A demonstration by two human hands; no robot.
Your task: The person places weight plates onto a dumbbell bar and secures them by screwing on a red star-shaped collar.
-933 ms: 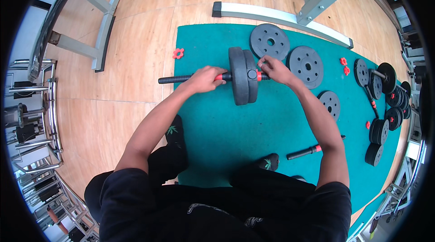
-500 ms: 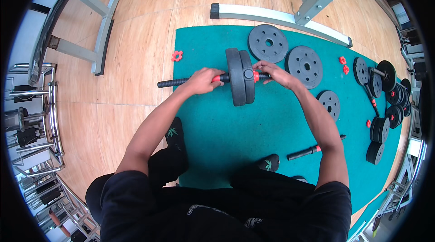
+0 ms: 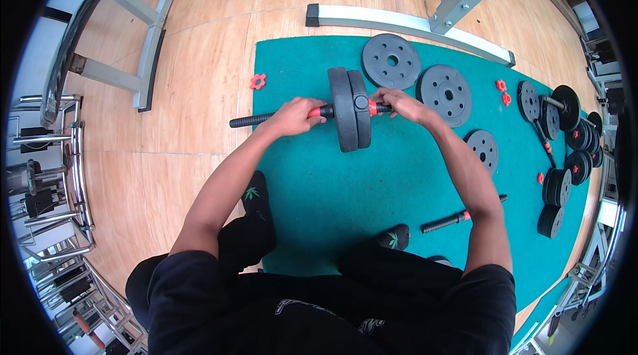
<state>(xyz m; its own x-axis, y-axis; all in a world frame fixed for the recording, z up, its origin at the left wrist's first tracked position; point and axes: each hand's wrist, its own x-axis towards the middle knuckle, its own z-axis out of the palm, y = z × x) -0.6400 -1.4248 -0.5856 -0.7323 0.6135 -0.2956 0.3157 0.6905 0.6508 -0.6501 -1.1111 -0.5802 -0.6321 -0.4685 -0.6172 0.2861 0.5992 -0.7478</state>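
Note:
A dumbbell bar (image 3: 247, 122) with a black threaded end lies crosswise in front of me. Two dark grey weight plates (image 3: 343, 112) sit side by side on its right part, seen nearly edge-on. My left hand (image 3: 296, 116) is closed round the bar by its red ring, left of the plates. On the other side, the fingers of my right hand (image 3: 407, 104) pinch a red star nut (image 3: 373, 108) on the short threaded end, close against the outer plate. Part of the nut is hidden behind those fingers.
Several flat weight plates (image 3: 391, 61) lie on the green mat (image 3: 319, 209). Another threaded bar (image 3: 442, 223) rests near my right forearm. Loose red star nuts (image 3: 258, 81) lie at the mat's left edge and right side. A grey machine frame (image 3: 399, 23) runs along the far edge.
The fingers of my right hand have shifted slightly at the star nut. The dumbbell and my left hand stay almost where they were.

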